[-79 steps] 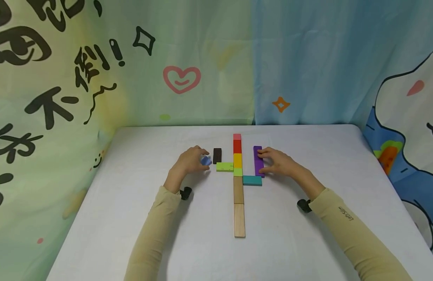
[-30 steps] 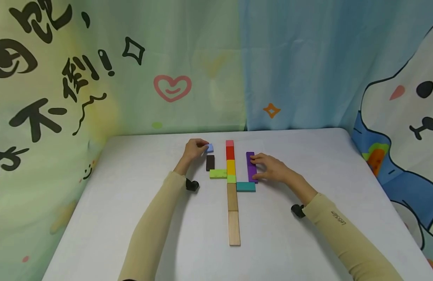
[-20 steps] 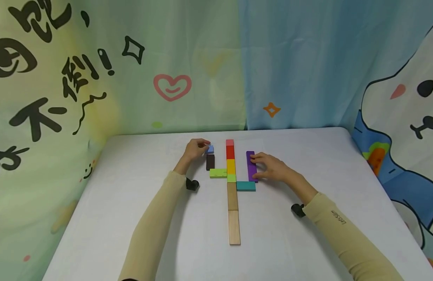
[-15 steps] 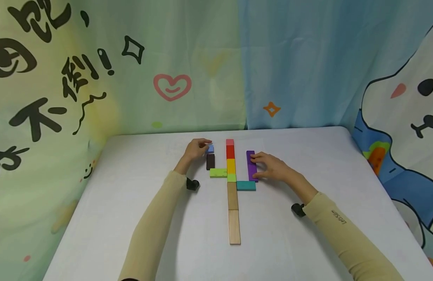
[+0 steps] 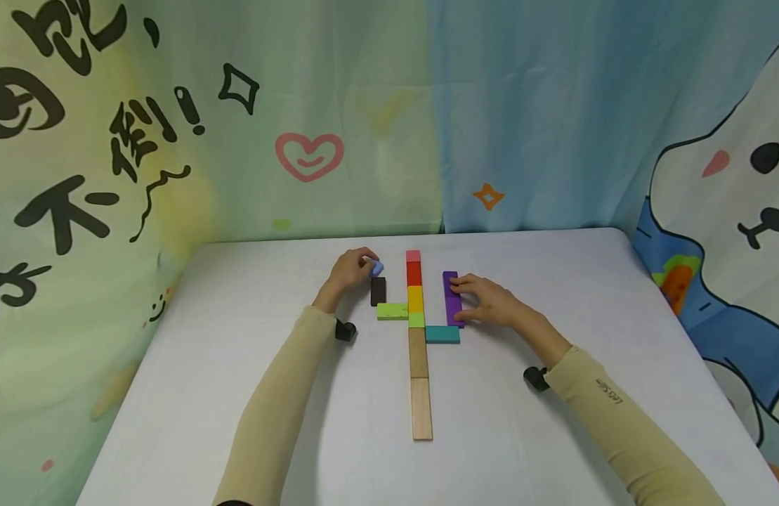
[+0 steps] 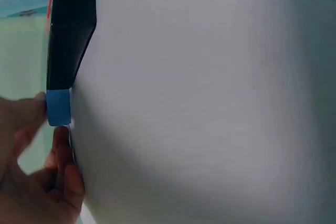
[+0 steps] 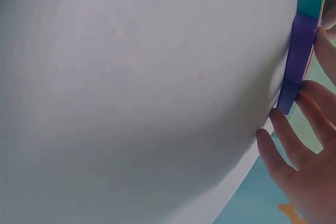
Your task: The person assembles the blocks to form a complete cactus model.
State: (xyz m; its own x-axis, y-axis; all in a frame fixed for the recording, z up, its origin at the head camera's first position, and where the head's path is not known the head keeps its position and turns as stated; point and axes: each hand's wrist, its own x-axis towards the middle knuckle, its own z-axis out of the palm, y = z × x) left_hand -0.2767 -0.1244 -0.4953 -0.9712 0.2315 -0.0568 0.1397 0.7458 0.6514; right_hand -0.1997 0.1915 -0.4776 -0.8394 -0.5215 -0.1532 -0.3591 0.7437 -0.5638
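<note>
In the head view my left hand point(image 5: 353, 269) pinches a small blue block point(image 5: 377, 268) between thumb and fingers. The block sits at the far end of a dark brown block point(image 5: 378, 292); in the left wrist view the blue block point(image 6: 58, 107) looks close against it. On the other side, my right hand point(image 5: 492, 302) rests thumb and fingertips along the purple blocks point(image 5: 452, 298), fingers spread. Two purple pieces point(image 7: 301, 51) stand end to end in the right wrist view, beyond a teal block point(image 5: 442, 334). A light green block point(image 5: 392, 311) adjoins the dark one.
A central line of blocks runs away from me: two plain wooden blocks point(image 5: 421, 407), then green, a yellow block point(image 5: 415, 299), a red block point(image 5: 414, 273) and pink at the far end. All lie on a white-covered table point(image 5: 522, 450). A printed curtain point(image 5: 376, 105) hangs behind.
My left hand has carried the blue block from left of the dark block to its far end, and has just turned it slightly. The right hand stays at the purple blocks.
</note>
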